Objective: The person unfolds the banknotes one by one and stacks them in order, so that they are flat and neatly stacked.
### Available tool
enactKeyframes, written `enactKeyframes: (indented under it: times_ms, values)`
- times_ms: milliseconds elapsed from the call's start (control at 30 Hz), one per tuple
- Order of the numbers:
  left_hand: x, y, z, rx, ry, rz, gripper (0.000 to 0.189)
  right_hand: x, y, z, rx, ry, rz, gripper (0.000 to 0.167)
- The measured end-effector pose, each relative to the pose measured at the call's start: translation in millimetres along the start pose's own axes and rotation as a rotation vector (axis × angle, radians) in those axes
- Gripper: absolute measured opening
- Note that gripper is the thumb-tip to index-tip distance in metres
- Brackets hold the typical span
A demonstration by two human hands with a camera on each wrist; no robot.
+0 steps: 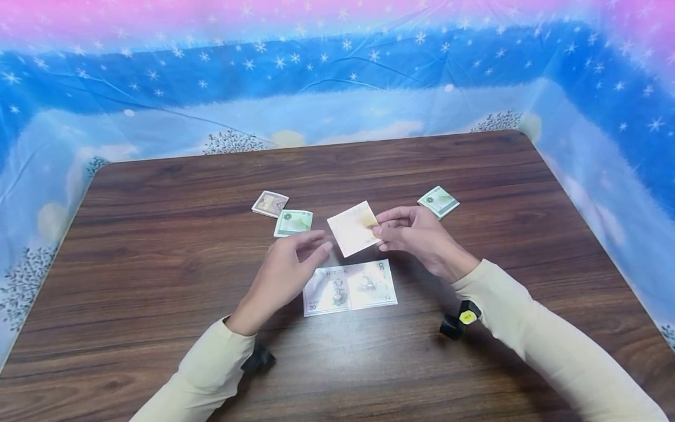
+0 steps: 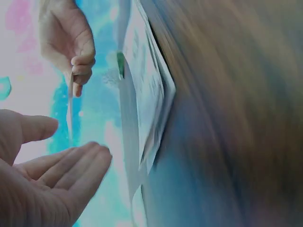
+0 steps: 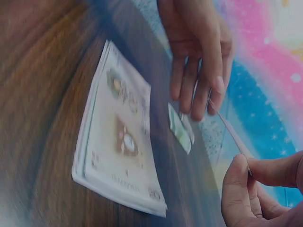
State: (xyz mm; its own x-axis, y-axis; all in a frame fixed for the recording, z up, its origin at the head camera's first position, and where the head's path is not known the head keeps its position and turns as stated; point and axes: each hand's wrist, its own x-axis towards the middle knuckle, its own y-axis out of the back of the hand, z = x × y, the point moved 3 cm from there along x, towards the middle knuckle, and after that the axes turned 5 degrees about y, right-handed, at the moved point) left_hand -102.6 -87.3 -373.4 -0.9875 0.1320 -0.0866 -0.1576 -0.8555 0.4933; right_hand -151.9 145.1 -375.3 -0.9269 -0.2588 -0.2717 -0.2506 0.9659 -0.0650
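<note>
Between thumb and fingers, my right hand (image 1: 424, 237) pinches a pale, yellowish folded banknote (image 1: 349, 230) by its right edge. It is raised over the table, and the right wrist view shows it edge-on. My left hand (image 1: 287, 264) is at the note's left side, its thumb and extended fingers apart in the left wrist view, with nothing gripped. Below both hands lies a stack of flat banknotes (image 3: 124, 137), marked 20 on the top one. Its upper left corner is partly covered by the left hand in the head view.
Behind the left hand lie a green folded banknote (image 1: 293, 223) and a brownish folded one (image 1: 270, 203), side by side. Another green folded note (image 1: 439, 201) lies beyond the right hand. A snowflake-patterned cloth (image 1: 337, 70) hangs around the wooden table (image 1: 158, 246).
</note>
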Motion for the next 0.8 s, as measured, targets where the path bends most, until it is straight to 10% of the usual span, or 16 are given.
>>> enactKeyframes:
  times_ms: [267, 800]
  values:
    - [0.4, -12.9, -3.2, -0.649, 0.308, -0.074, 0.042, -11.9, -11.9, 5.1, 0.069, 0.026, -0.011, 0.029]
    - [0.1, -15.7, 3.2, -0.710, 0.298, -0.012, 0.039, -20.7, -22.2, 16.3, -0.085, 0.051, -0.037, 0.042]
